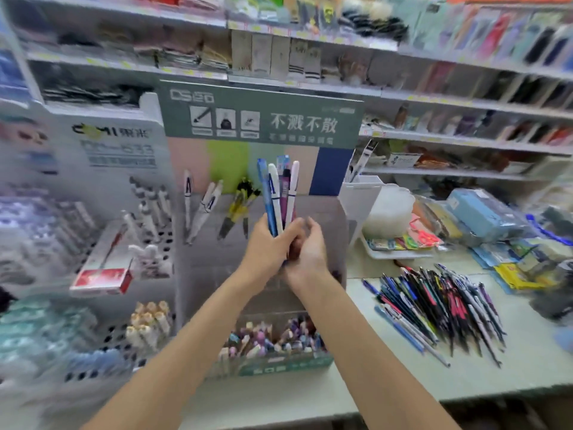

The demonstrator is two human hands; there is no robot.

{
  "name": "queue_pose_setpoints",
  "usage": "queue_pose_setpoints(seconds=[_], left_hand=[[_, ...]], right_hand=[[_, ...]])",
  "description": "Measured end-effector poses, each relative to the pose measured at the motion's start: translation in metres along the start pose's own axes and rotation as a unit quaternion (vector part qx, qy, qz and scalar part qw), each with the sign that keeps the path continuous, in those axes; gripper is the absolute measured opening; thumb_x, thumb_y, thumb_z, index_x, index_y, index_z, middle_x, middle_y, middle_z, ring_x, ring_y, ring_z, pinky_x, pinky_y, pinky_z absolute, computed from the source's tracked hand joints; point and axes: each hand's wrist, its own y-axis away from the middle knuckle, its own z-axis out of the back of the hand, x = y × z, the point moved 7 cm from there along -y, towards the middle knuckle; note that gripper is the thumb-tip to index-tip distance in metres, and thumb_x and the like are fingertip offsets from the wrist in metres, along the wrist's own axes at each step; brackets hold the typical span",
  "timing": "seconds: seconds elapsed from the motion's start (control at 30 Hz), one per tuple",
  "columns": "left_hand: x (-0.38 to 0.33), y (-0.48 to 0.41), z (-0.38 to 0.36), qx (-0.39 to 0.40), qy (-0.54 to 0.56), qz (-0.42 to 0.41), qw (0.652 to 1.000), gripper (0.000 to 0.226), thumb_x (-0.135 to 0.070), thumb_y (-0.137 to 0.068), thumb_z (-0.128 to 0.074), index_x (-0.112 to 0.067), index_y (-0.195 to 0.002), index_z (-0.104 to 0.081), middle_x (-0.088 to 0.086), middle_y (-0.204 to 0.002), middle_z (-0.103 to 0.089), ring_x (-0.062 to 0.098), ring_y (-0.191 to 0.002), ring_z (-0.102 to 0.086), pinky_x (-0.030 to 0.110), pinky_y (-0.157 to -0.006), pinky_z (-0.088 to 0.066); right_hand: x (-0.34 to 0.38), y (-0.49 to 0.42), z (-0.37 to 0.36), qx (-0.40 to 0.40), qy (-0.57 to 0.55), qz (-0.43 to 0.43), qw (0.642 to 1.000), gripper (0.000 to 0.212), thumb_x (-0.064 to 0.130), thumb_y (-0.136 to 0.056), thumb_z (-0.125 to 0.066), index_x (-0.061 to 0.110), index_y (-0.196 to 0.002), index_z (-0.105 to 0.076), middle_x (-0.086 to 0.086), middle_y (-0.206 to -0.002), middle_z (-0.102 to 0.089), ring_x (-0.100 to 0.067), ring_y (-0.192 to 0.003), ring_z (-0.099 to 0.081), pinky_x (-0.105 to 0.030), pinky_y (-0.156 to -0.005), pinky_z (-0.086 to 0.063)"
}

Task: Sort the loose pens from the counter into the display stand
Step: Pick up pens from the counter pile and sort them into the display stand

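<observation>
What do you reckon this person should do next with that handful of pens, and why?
Probably pull one pen from the bunch of pens and slot it among its likes in the display stand. Both the left hand and right hand hold the mixed-colour bunch upright before the stand, where white pens already stand grouped.

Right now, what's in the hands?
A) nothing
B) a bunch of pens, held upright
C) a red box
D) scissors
B: the left hand grips a bunch of pens standing upright in front of the display stand, and the right hand curls round the bunch's lower end.
</observation>
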Motion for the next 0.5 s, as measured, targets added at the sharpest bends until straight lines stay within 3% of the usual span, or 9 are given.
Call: queue_pose_setpoints(seconds=[0.07, 0.17, 0.27, 0.4, 0.5], left_hand=[[-0.001, 0.002, 0.023, 0.041, 0.008, 0.0, 0.999, 0.007, -0.019, -0.095, -0.063, -0.017, -0.101, -0.059, -0.001, -0.076, -0.067, 0.007, -0.058, -0.062, 0.02, -0.052, -0.047], [-0.001, 0.005, 0.05, 0.102, -0.047, -0.007, 0.994, 0.012, -0.02, -0.098, -0.058, -0.018, -0.089, -0.05, -0.001, -0.062, -0.051, 0.01, -0.047, -0.043, 0.027, -0.047, -0.039], [-0.003, 0.011, 0.068, 0.106, -0.043, 0.003, 0.993, 0.011, -0.022, -0.1, -0.054, -0.018, -0.092, -0.049, -0.001, -0.064, -0.047, 0.009, -0.049, -0.039, 0.024, -0.047, -0.035], [-0.006, 0.014, 0.085, 0.083, -0.018, 0.009, 0.996, 0.015, -0.029, -0.101, -0.051, -0.014, -0.098, -0.049, 0.0, -0.069, -0.048, 0.009, -0.051, -0.038, 0.022, -0.047, -0.033], [-0.01, 0.014, 0.099, 0.069, -0.015, -0.001, 0.998, 0.022, -0.036, -0.099, -0.049, -0.014, -0.098, -0.051, 0.0, -0.068, -0.048, 0.008, -0.049, -0.038, 0.02, -0.045, -0.033]], right_hand=[[0.011, 0.003, -0.007, 0.005, 0.143, 0.121, 0.982, 0.033, 0.036, -0.102, -0.041, 0.013, -0.101, -0.066, -0.004, -0.091, -0.072, -0.019, -0.09, -0.065, -0.032, -0.079, -0.052], [0.057, 0.016, -0.039, 0.062, 0.348, 0.337, 0.873, 0.023, 0.033, -0.092, -0.056, 0.024, -0.113, -0.058, 0.0, -0.099, -0.063, -0.006, -0.085, -0.059, -0.017, -0.074, -0.047], [0.068, 0.018, -0.074, 0.132, 0.47, 0.34, 0.804, 0.045, 0.032, -0.089, -0.07, 0.029, -0.129, -0.048, -0.004, -0.103, -0.06, -0.009, -0.073, -0.057, -0.02, -0.065, -0.048], [0.044, 0.012, -0.101, 0.186, 0.59, 0.347, 0.704, 0.061, 0.029, -0.086, -0.075, 0.033, -0.139, -0.046, -0.001, -0.108, -0.049, -0.012, -0.065, -0.05, -0.019, -0.067, -0.046], [0.03, 0.009, -0.113, 0.213, 0.591, 0.325, 0.706, 0.051, 0.024, -0.089, -0.071, 0.03, -0.137, -0.053, -0.006, -0.114, -0.045, -0.021, -0.073, -0.054, -0.02, -0.075, -0.052]])
